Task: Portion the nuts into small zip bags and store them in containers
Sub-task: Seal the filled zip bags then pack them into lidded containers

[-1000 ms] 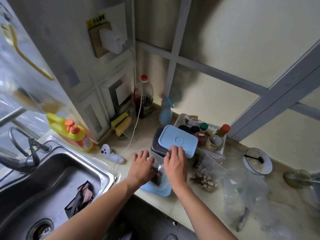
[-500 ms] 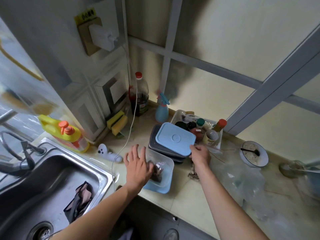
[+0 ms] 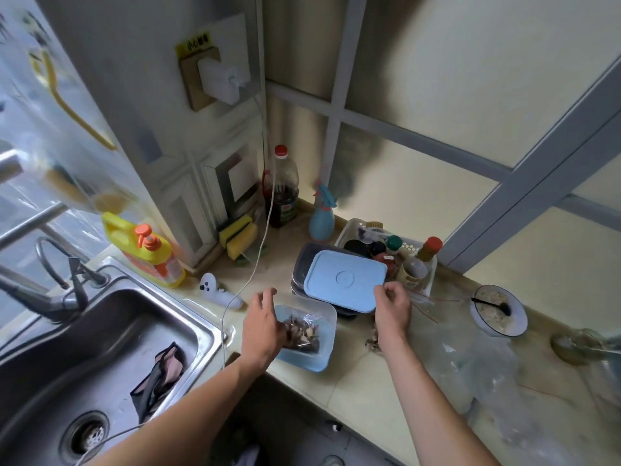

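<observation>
A clear container with a blue base (image 3: 327,331) sits at the counter's front edge and holds one zip bag of dark nuts (image 3: 302,334). My left hand (image 3: 263,326) rests on the container's left rim, fingers relaxed and spread. Behind it a blue lid (image 3: 346,280) lies on a stack of dark trays (image 3: 299,264). My right hand (image 3: 393,307) is at the lid's right corner, its fingers curled and pinching the top of a second zip bag of nuts (image 3: 372,343). My wrist hides most of that bag.
A sink (image 3: 100,348) with a dark cloth lies to the left, beside a yellow soap bottle (image 3: 148,253) and a white cable (image 3: 248,274). A basket of jars (image 3: 426,280) stands behind the lid. A bowl with a spoon (image 3: 497,311) and crumpled clear plastic (image 3: 487,375) lie to the right.
My right hand left the container's front and moved right to the lid's corner, over the second bag. My left hand stayed at the container. The view shifted slightly.
</observation>
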### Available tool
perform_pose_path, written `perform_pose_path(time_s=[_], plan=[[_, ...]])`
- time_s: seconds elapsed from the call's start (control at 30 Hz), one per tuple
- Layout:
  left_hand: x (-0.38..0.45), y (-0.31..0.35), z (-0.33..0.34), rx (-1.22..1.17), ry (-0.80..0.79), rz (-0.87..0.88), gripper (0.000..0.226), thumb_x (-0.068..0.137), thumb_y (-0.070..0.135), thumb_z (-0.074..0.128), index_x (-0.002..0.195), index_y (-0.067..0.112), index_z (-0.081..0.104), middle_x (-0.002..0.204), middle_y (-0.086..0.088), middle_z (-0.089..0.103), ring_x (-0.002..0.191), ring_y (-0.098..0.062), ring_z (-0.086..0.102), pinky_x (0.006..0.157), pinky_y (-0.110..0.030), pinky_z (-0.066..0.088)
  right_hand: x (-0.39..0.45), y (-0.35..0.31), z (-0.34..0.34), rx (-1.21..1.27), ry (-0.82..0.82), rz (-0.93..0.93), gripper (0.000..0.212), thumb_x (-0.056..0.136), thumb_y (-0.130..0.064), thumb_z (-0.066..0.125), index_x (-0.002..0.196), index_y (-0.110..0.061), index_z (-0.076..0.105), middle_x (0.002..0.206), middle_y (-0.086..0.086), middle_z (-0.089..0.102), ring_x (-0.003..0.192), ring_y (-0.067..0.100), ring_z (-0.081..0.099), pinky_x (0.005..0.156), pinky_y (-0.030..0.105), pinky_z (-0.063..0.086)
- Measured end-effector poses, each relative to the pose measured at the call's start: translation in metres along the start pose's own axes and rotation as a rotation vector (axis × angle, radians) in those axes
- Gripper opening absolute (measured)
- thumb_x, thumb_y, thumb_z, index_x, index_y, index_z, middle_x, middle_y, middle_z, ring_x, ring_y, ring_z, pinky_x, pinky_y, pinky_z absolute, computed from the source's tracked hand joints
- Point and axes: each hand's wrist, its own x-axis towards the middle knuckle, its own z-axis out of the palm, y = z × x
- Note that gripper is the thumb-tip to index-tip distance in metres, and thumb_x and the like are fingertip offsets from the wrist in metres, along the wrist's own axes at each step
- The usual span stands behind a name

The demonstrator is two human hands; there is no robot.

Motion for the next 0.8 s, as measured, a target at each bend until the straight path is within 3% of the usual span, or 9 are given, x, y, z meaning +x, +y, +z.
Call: perform_pose_path(time_s=[0.1,0.2,0.27,0.33,0.43,0.53,0.67,0.8], plan=[[0.000,0.007,-0.004,-0.246,0.087,-0.110,0.032,0.097,0.028,0.049,0.128,0.020,0.051,0.125,0.002,0.049,0.112,-0.015,0.052,0.099,-0.034,0.044,-0.013,0.007,-0.001,-0.021,-0.134,-0.044,0.013,0.092,-0.008,0.062,0.084,-0.001,0.055,0.074,0.000,0.054,0.067,0.011,0.047,0.055,0.021,0.036],[0.003,0.014,-0.009,-0.338,0.157,-0.131,0.039,0.100,0.033,0.031,0.116,0.016,0.062,0.117,-0.002,0.062,0.113,-0.021,0.055,0.097,-0.037,0.045,-0.030,0.024,0.008,-0.079,-0.261,0.007,0.016,0.092,-0.010,0.064,0.078,-0.009,0.055,0.072,0.000,0.056,0.065,0.010,0.048,0.054,0.017,0.036],[0.003,0.017,-0.013,-0.405,0.138,-0.185,0.029,0.104,0.026,0.036,0.108,0.020,0.064,0.110,0.000,0.064,0.107,-0.021,0.058,0.089,-0.032,0.042,-0.042,0.036,0.018,-0.098,-0.276,0.051,0.021,0.090,-0.008,0.065,0.074,-0.012,0.053,0.068,0.001,0.051,0.062,0.013,0.045,0.052,0.018,0.034],[0.004,0.014,-0.016,-0.513,0.108,-0.248,0.019,0.100,0.022,0.050,0.110,0.020,0.066,0.110,0.002,0.066,0.107,-0.020,0.060,0.091,-0.032,0.045,-0.053,0.042,0.026,-0.146,-0.241,0.087,0.022,0.087,-0.012,0.064,0.071,-0.015,0.049,0.064,0.000,0.048,0.059,0.019,0.048,0.054,0.028,0.037],[0.004,0.006,-0.018,-0.517,0.066,-0.252,0.037,0.091,0.015,0.060,0.127,0.016,0.063,0.125,0.002,0.066,0.117,-0.016,0.060,0.105,-0.038,0.047,-0.065,0.043,0.026,-0.361,-0.209,0.032,0.024,0.089,-0.023,0.060,0.072,-0.014,0.046,0.061,-0.001,0.052,0.061,0.029,0.056,0.054,0.034,0.038],[0.004,0.005,-0.018,-0.501,0.101,-0.260,0.037,0.093,0.011,0.058,0.129,0.017,0.063,0.128,0.001,0.066,0.119,-0.017,0.060,0.107,-0.038,0.047,-0.069,0.042,0.025,-0.554,-0.219,-0.090,0.034,0.096,-0.030,0.053,0.068,-0.014,0.041,0.063,0.004,0.050,0.067,0.033,0.051,0.058,0.037,0.034],[0.003,0.008,-0.019,-0.440,0.150,-0.278,0.032,0.095,0.006,0.053,0.123,0.016,0.065,0.122,-0.002,0.068,0.110,-0.019,0.062,0.102,-0.038,0.050,-0.066,0.040,0.023,-0.853,-0.300,-0.193,0.034,0.101,-0.035,0.042,0.086,-0.013,0.063,0.095,0.018,0.070,0.094,0.039,0.065,0.068,0.037,0.039],[0.004,0.003,-0.019,-0.362,0.165,-0.256,0.030,0.096,0.004,0.050,0.119,0.014,0.065,0.121,-0.005,0.069,0.107,-0.022,0.062,0.099,-0.035,0.049,-0.064,0.039,0.022,-0.944,-0.335,-0.257,0.036,0.104,-0.035,0.039,0.096,-0.012,0.066,0.103,0.018,0.070,0.098,0.038,0.066,0.071,0.037,0.042]])
